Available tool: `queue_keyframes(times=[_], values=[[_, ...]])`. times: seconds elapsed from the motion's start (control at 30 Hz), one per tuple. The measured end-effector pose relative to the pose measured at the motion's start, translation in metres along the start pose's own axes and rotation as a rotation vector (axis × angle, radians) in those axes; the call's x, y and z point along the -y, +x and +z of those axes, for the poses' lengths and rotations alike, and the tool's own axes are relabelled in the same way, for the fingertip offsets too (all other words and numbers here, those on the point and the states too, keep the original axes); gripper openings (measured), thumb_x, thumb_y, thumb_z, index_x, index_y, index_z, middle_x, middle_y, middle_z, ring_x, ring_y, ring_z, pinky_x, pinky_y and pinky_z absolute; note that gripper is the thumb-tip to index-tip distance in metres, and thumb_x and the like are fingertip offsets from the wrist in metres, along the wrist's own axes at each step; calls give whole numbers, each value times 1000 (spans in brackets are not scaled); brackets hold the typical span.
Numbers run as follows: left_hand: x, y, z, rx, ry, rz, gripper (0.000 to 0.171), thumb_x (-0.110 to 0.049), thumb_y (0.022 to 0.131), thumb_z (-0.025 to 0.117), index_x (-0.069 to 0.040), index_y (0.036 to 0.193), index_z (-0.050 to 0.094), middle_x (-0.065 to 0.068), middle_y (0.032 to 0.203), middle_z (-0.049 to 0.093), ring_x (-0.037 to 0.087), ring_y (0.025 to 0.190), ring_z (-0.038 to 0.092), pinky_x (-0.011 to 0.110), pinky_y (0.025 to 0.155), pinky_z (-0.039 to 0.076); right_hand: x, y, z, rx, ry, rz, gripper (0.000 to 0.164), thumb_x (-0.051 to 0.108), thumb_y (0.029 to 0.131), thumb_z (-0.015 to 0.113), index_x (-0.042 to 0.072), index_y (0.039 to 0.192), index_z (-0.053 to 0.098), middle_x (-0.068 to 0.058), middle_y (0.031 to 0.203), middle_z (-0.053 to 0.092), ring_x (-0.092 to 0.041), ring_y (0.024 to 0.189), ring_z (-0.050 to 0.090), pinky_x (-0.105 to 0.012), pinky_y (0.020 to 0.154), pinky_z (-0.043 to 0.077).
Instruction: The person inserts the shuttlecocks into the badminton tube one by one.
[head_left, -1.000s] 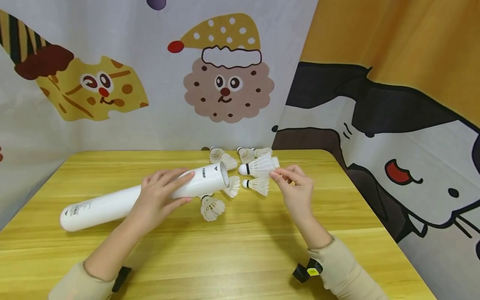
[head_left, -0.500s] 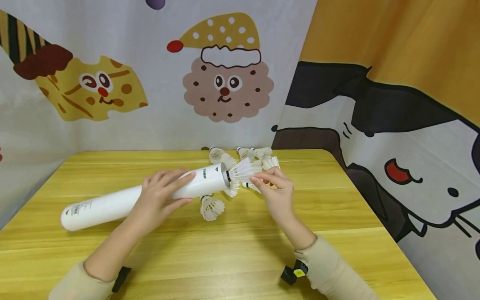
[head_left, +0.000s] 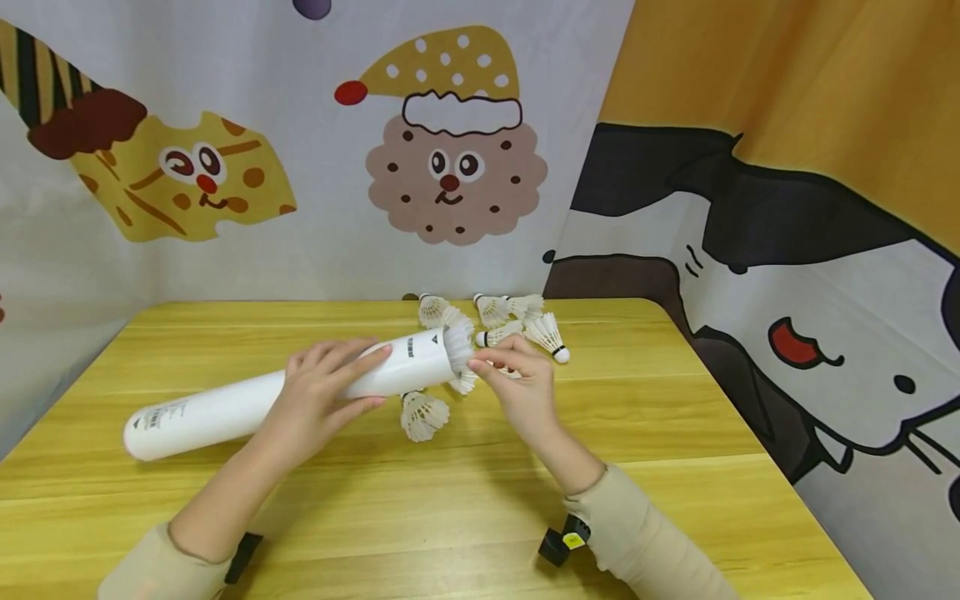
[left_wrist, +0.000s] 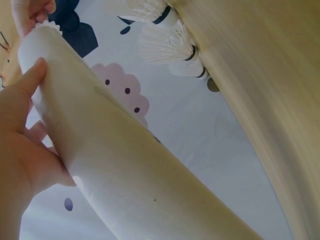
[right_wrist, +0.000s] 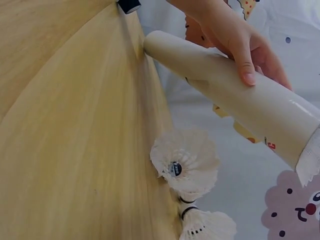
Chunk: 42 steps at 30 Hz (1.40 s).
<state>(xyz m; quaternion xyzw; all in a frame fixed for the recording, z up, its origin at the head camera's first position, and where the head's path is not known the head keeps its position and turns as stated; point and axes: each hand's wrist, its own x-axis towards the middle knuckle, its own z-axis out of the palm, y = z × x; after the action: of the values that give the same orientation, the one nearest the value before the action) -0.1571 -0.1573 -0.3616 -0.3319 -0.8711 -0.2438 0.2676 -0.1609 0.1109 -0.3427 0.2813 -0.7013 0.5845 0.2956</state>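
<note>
In the head view a long white shuttlecock tube (head_left: 217, 408) slants up to the right, and my left hand (head_left: 318, 387) grips it round the middle. At its raised mouth sits a white shuttlecock (head_left: 460, 340), its cork hidden inside and its feather skirt sticking out. My right hand (head_left: 521, 387) pinches the edge of that skirt between thumb and fingertips. The left wrist view shows the tube (left_wrist: 130, 150) with the left thumb laid along its side. Seen from the right wrist, the feathers (right_wrist: 310, 157) poke out of the tube's end.
Several loose shuttlecocks lie on the wooden table (head_left: 450, 517) beyond the tube's mouth, among them one (head_left: 548, 335) with its cork toward the right. Another shuttlecock (head_left: 425, 417) rests just below the tube. A patterned curtain (head_left: 300, 258) hangs behind the table's far edge.
My right hand has moved left, bringing the shuttlecock from beside the others into the tube's mouth, cork first. The left hand and tube have stayed nearly still.
</note>
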Motion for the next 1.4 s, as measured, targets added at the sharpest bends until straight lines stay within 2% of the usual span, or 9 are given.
queue_keyframes(times=[0.2, 0.37, 0.77, 0.87, 1.03, 1.13, 1.3, 1.4], values=[[0, 0, 1, 1, -4, 6, 72, -24, 74, 81, -24, 139, 52, 6, 135, 53, 32, 116, 46, 56, 87, 30, -1, -1, 4, 38, -12, 31, 11, -14, 71, 76, -11, 79, 71, -16, 69, 56, -11, 65, 45, -20, 61, 38], [0, 0, 1, 6, -10, 11, 71, -25, 73, 81, -24, 139, 53, 5, 135, 53, 32, 116, 46, 55, 88, 30, 0, 0, 5, 95, -1, 110, 7, -13, 74, 74, -10, 80, 71, -17, 74, 58, -12, 70, 50, -20, 62, 41], [0, 0, 2, 26, -12, 8, 72, -23, 73, 82, -25, 139, 52, 5, 136, 52, 32, 116, 46, 58, 89, 30, 3, 9, 12, 196, 32, 295, 10, -18, 76, 67, -14, 84, 70, -20, 77, 58, -9, 67, 45, -22, 57, 38], [0, 0, 2, 22, -3, 15, 72, -22, 73, 82, -24, 139, 53, 5, 136, 53, 32, 115, 47, 58, 88, 31, -1, 9, 14, 210, 40, 324, 11, -19, 75, 65, -14, 84, 70, -17, 78, 58, -9, 66, 45, -20, 57, 38], [1, 0, 2, 17, 5, 27, 72, -22, 72, 82, -23, 138, 54, 5, 135, 53, 32, 114, 48, 58, 88, 32, -26, 5, 18, 221, 64, 373, 15, -20, 73, 65, -12, 84, 71, -11, 79, 59, -10, 65, 45, -19, 56, 39], [1, -1, 2, 24, 8, 29, 73, -22, 71, 83, -22, 138, 54, 6, 135, 54, 32, 114, 48, 57, 87, 33, -39, 2, 18, 236, 74, 378, 16, -19, 73, 65, -10, 85, 72, -10, 81, 61, -12, 67, 47, -20, 57, 41], [1, -1, 1, 41, -6, 22, 73, -22, 71, 83, -24, 138, 53, 6, 135, 53, 31, 114, 48, 58, 89, 31, -43, 0, 16, 258, 90, 347, 15, -17, 74, 66, -9, 86, 72, -11, 83, 61, -15, 71, 50, -22, 60, 44], [1, 0, 2, 44, -10, 18, 73, -22, 72, 83, -24, 139, 53, 6, 135, 53, 31, 114, 48, 58, 89, 31, -42, 0, 15, 261, 97, 357, 14, -17, 75, 67, -9, 86, 72, -11, 84, 62, -14, 71, 50, -22, 61, 44]])
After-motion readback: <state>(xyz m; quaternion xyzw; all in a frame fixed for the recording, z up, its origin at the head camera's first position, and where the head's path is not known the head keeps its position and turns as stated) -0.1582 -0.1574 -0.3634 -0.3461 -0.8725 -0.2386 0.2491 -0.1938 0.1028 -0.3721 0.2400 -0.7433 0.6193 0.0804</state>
